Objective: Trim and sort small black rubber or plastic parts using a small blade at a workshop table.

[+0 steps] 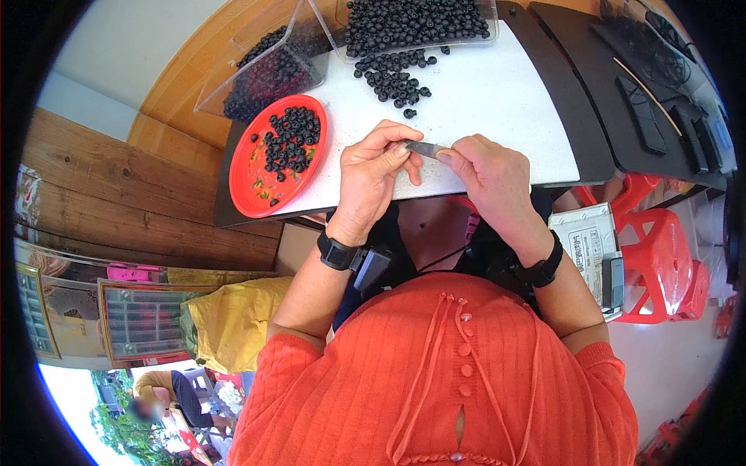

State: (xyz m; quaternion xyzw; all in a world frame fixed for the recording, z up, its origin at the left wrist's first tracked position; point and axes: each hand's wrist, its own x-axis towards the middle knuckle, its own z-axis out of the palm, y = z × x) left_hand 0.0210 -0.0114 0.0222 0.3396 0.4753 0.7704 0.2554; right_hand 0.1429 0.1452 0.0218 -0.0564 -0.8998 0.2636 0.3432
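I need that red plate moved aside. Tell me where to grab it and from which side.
Grip the round red plastic plate at its raised rim, from the near left edge that overhangs the white table top; a left hand can probably pinch it there, clear of the dark berries.

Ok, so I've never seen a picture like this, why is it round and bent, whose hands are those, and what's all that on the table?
The picture comes from a wide-angle camera worn on a person's head, looking down, so straight edges curve near the rim. There is no machine: these are the person's own two bare hands, with black bands on the wrists. The left hand and right hand together pinch a small flat metal piece over a white table. On the table lie a red plate with small dark round pieces, loose dark pieces, and clear trays holding many more. The orange below is the person's top.
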